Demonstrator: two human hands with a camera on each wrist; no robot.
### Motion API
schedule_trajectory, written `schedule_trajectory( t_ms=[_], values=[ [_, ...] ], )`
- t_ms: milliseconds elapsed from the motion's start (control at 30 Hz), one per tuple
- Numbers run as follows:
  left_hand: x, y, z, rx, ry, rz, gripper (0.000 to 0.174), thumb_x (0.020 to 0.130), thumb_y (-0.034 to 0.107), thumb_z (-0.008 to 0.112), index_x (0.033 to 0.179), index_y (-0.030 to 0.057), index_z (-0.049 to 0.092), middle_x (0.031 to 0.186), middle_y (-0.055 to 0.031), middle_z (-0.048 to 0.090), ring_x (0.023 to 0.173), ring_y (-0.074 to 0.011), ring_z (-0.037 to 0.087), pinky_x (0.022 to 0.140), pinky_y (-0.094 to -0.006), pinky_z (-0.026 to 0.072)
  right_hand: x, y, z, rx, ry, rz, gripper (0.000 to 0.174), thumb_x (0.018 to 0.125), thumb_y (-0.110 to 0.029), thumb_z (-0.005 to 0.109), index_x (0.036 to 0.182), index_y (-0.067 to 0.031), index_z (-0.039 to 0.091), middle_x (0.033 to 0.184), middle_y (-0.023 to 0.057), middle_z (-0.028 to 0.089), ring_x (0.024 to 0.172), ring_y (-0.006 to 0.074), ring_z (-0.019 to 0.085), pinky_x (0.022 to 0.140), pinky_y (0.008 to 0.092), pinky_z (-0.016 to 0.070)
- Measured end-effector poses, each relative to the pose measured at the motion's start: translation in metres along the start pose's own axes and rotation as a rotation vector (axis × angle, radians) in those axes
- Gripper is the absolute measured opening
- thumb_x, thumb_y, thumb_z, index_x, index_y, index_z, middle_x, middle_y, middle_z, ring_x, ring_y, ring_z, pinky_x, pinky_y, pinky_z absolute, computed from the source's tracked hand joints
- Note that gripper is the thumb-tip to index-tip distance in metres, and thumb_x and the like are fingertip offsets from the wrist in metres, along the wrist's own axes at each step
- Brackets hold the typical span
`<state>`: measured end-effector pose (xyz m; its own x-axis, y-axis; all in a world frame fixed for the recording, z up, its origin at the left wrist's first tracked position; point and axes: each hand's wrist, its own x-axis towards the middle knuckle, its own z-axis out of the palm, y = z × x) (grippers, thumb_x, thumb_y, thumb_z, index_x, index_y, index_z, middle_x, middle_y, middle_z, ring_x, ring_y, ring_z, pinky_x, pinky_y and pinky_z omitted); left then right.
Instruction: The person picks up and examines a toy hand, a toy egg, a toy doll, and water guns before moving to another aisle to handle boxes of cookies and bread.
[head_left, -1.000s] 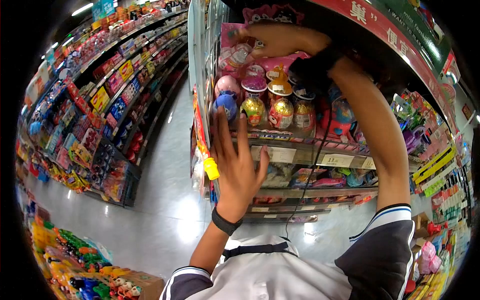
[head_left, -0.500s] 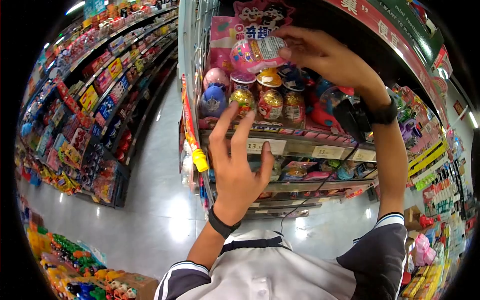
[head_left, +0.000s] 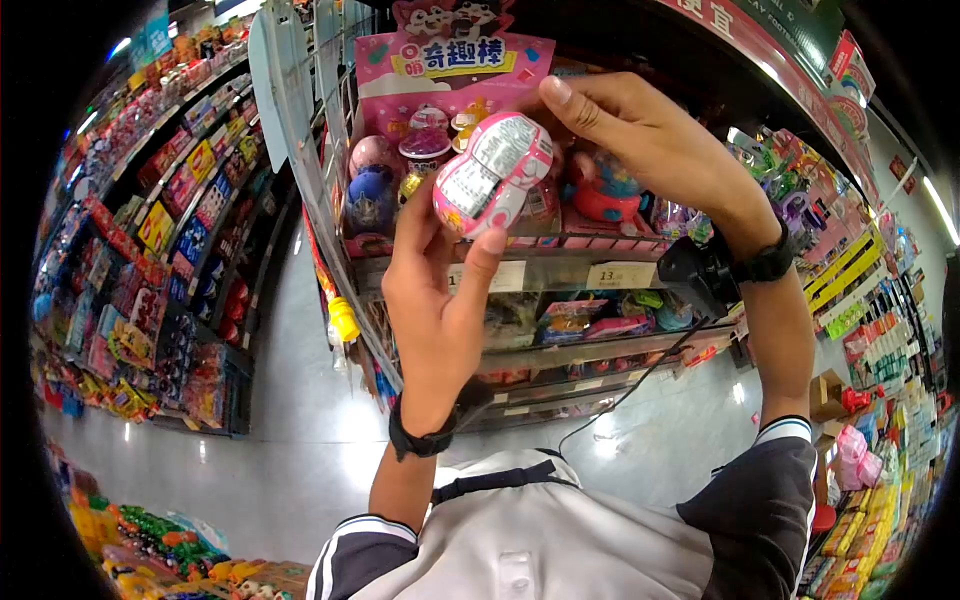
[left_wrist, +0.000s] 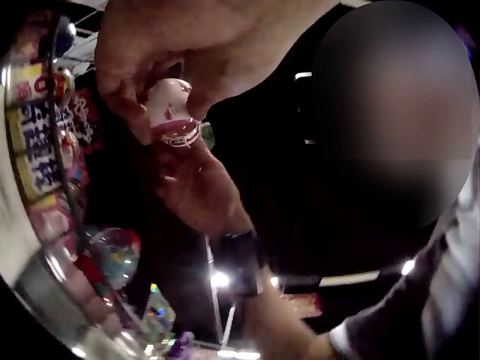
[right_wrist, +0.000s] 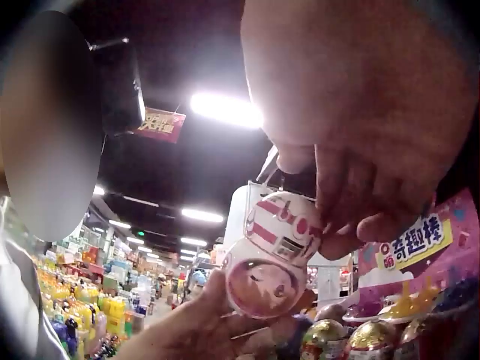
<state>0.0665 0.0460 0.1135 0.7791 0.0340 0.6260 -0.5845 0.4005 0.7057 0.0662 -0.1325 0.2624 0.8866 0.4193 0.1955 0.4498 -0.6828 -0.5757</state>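
A pink and white gourd-shaped container point(head_left: 490, 175) with printed labels is tilted in front of the shelf. My left hand point(head_left: 435, 310) grips its lower, rounder end, thumb in front and fingers behind. At the upper right, my right hand point(head_left: 660, 150) has its thumb raised clear of the container; its other fingers lie partly behind it. In the right wrist view, the fingertips of the right hand point(right_wrist: 360, 112) overlap the container's narrower end point(right_wrist: 285, 225); whether they touch it, I cannot tell. The left wrist view shows the container point(left_wrist: 172, 112) between the left hand's fingers.
Behind the hands, a shelf holds a blue egg point(head_left: 371, 198), a pink egg point(head_left: 375, 155), purple-lidded cups point(head_left: 425, 142) and a red toy point(head_left: 605, 200). A yellow-capped tube point(head_left: 343, 318) hangs at the shelf's left end. A dark cable point(head_left: 640, 380) trails from the right wrist.
My right hand brought the container down and toward me from the shelf. The left hand, formerly empty with fingers spread, now grips it. The right thumb has come off it.
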Motion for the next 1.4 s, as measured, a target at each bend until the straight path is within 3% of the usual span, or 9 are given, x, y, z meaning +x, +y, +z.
schedule_trajectory(
  t_ms=[100,233,367,567,967,1067,1167,1200,1400],
  values=[
    [0.001,0.003,-0.007,-0.208,-0.136,-0.246,0.050,0.100,0.023,0.066,0.137,-0.0065,0.049,0.117,-0.0099,0.067,0.104,-0.0137,0.065,0.078,-0.0232,0.0468,0.001,0.017,0.008,-0.074,0.140,-0.277,0.047,0.107,-0.039,0.048,0.133,-0.0019,0.061,0.088,-0.0038,0.063,0.072,0.0022,0.049,0.062,0.0203,0.0416],
    [-0.001,0.003,-0.011,-0.492,-0.228,-0.447,0.053,0.104,0.046,0.052,0.130,-0.0009,0.055,0.117,-0.0072,0.068,0.099,-0.0147,0.068,0.072,-0.0231,0.0436,0.002,0.019,0.005,0.090,0.052,-0.409,0.043,0.106,-0.033,0.053,0.136,-0.0019,0.058,0.116,0.0035,0.066,0.106,0.0101,0.060,0.094,0.0275,0.0478],
    [-0.002,0.003,-0.016,-0.482,-0.235,-0.544,0.062,0.106,0.056,0.038,0.139,0.0050,0.050,0.125,-0.0161,0.067,0.096,-0.0147,0.068,0.079,-0.0253,0.0516,0.001,0.018,0.011,0.138,0.020,-0.410,0.038,0.100,-0.024,0.064,0.132,-0.0024,0.060,0.115,0.0064,0.068,0.107,0.0132,0.061,0.096,0.0296,0.0489],
    [-0.007,-0.001,-0.019,-0.681,-0.285,-0.598,0.063,0.106,0.058,0.034,0.132,0.0044,0.055,0.121,-0.0138,0.069,0.096,-0.0140,0.068,0.072,-0.0233,0.0464,0.004,0.022,0.010,0.109,-0.060,-0.336,0.039,0.098,-0.019,0.067,0.131,-0.0010,0.058,0.119,0.0060,0.064,0.111,0.0124,0.058,0.100,0.0307,0.0466],
    [-0.013,-0.001,-0.026,-0.419,-0.199,-0.537,0.071,0.102,0.066,0.037,0.126,0.0030,0.060,0.108,-0.0142,0.074,0.085,-0.0146,0.072,0.067,-0.0224,0.0439,-0.016,0.022,0.022,0.300,-0.112,-0.242,0.045,0.094,-0.010,0.067,0.135,-0.0015,0.050,0.124,0.0050,0.057,0.115,0.0143,0.056,0.100,0.0309,0.0465],
    [-0.015,0.000,-0.030,-0.490,-0.249,-0.542,0.065,0.103,0.061,0.043,0.124,0.0016,0.061,0.106,-0.0148,0.074,0.086,-0.0155,0.073,0.066,-0.0227,0.0434,-0.023,0.019,0.027,0.381,-0.142,-0.201,0.053,0.091,-0.011,0.067,0.139,-0.0023,0.047,0.127,0.0063,0.056,0.118,0.0145,0.056,0.101,0.0314,0.0462],
    [-0.022,0.001,-0.028,-0.285,-0.227,-0.342,0.058,0.103,0.052,0.050,0.124,-0.0010,0.062,0.105,-0.0159,0.074,0.088,-0.0159,0.073,0.064,-0.0219,0.0419,-0.030,0.028,0.040,0.405,-0.046,-0.232,0.051,0.091,-0.018,0.072,0.136,-0.0049,0.052,0.112,0.0039,0.058,0.106,0.0119,0.058,0.094,0.0281,0.0488],
    [-0.019,0.006,-0.030,-0.197,-0.266,-0.322,0.046,0.100,0.034,0.062,0.126,-0.0044,0.061,0.111,-0.0164,0.073,0.093,-0.0166,0.072,0.071,-0.0231,0.0483,-0.034,0.025,0.044,0.432,-0.002,-0.191,0.051,0.088,-0.015,0.074,0.133,-0.0044,0.051,0.109,0.0034,0.057,0.103,0.0111,0.058,0.093,0.0274,0.0494],
    [-0.021,0.012,-0.018,-0.228,-0.096,-0.309,0.040,0.094,0.012,0.070,0.127,-0.0068,0.059,0.118,-0.0121,0.069,0.105,-0.0144,0.066,0.093,-0.0286,0.0511,-0.050,0.028,0.071,0.345,0.046,-0.155,0.057,0.080,-0.008,0.084,0.124,-0.0073,0.048,0.118,0.0026,0.053,0.112,0.0119,0.055,0.097,0.0296,0.0485]
  ],
)
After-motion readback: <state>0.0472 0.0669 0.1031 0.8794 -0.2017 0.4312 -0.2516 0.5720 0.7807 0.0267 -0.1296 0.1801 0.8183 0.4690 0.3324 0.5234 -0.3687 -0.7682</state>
